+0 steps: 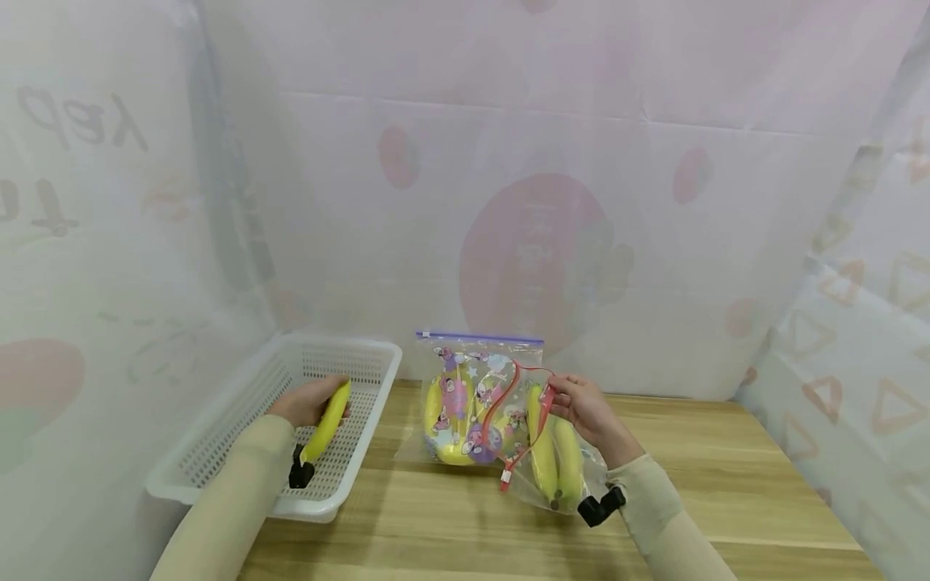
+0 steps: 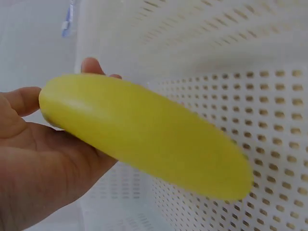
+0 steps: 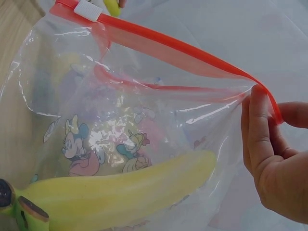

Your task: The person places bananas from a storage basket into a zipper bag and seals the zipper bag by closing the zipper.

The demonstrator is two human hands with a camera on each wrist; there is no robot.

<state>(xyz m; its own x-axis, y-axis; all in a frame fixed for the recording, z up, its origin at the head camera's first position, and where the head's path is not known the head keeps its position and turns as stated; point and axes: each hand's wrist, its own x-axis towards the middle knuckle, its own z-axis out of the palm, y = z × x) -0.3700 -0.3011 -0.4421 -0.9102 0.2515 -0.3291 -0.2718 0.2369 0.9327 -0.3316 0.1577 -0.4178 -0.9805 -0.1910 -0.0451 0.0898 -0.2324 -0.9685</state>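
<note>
My left hand [image 1: 308, 401] has its fingers curled round a loose banana [image 1: 327, 422], holding it low inside the white basket [image 1: 218, 452] at 9 o'clock on the table [image 1: 726, 476]. In the left wrist view the grip sits near one end, with thumb and fingertips wrapping it; motion blur there, so I can't tell whether it touches the basket floor.

My right hand [image 1: 588, 407] pinches the red zip rim [image 3: 192, 53] of the front bag [image 1: 530, 436], thumb on one side of the lip, mouth pulled open. Two bananas inside [image 1: 555, 460], another bag [image 1: 465, 395] standing behind at 12 o'clock.

Handling call: the banana is firm but bruises, skin smooth and a bit slick, so grip mid-body and don't squeeze. The bag film is thin, floppy and slippery; the stiff zip strip is the only sound hold, and the fruit's weight will drag the film down.
</note>
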